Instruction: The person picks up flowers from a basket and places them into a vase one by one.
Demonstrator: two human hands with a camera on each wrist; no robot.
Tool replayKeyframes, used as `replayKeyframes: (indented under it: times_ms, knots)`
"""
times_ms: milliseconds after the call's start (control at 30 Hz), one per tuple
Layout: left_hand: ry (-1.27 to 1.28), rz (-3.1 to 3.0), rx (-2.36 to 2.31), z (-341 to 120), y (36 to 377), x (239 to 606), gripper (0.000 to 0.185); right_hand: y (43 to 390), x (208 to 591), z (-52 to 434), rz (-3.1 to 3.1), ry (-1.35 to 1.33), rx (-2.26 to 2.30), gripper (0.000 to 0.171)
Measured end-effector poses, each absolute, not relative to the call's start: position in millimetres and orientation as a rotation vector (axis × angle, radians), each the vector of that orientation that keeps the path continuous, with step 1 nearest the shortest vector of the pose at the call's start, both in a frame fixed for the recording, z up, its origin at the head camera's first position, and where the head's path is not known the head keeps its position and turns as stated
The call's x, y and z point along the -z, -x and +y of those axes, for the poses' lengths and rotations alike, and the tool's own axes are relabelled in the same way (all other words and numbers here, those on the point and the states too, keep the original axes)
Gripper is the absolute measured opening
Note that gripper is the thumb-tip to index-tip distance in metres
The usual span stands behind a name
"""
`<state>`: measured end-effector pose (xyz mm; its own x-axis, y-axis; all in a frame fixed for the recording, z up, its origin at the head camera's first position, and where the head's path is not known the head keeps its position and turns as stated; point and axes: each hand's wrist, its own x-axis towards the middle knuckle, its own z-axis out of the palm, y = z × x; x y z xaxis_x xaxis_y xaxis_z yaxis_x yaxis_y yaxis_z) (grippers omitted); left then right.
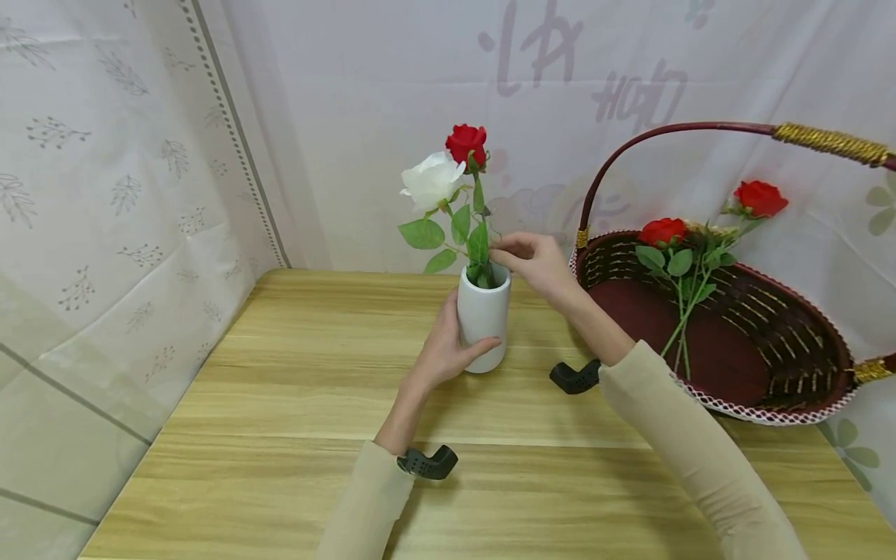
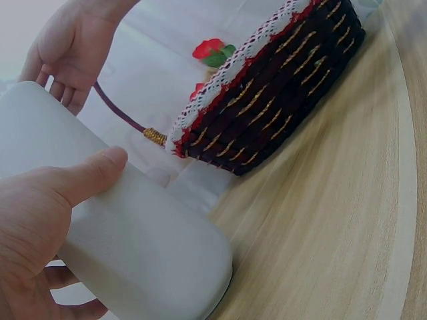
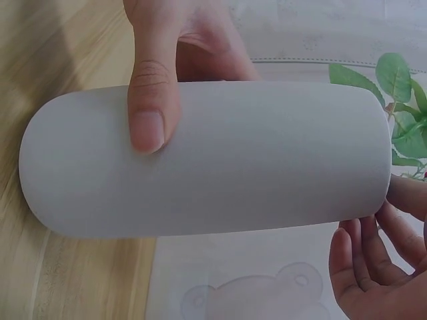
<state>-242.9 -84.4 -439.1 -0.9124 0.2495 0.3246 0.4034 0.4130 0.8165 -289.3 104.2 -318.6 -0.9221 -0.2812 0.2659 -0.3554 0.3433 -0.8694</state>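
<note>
A white cylindrical vase (image 1: 483, 319) stands on the wooden table (image 1: 280, 404). It holds a white rose (image 1: 430, 180) and a taller red rose (image 1: 467, 144). My left hand (image 1: 444, 350) grips the vase around its lower body, thumb across the front. That thumb shows in the right wrist view, where the left hand (image 3: 150, 87) is wrapped on the vase (image 3: 267, 160). My right hand (image 1: 532, 258) hovers at the vase mouth, its relaxed fingertips touching the green stem and leaves (image 1: 479, 243). The wrist views show the right hand (image 3: 373, 267) (image 2: 67, 47) with nothing visibly pinched.
A dark red wicker basket (image 1: 805, 342) with a tall hoop handle (image 1: 672, 132) sits to the right, holding two more red roses (image 1: 663, 231) (image 1: 761, 197). Its wall (image 2: 267, 113) is close to the vase (image 2: 133, 247). Patterned curtains hang behind and to the left.
</note>
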Motion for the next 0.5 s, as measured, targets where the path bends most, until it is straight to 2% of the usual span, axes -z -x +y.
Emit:
replayKeyframes:
  times_ms: [500]
  knots:
    - [0.595, -2.479, 1.527, -85, 243, 440, 0.104, 278, 317, 127, -2.428, -0.555, -1.695, 0.030]
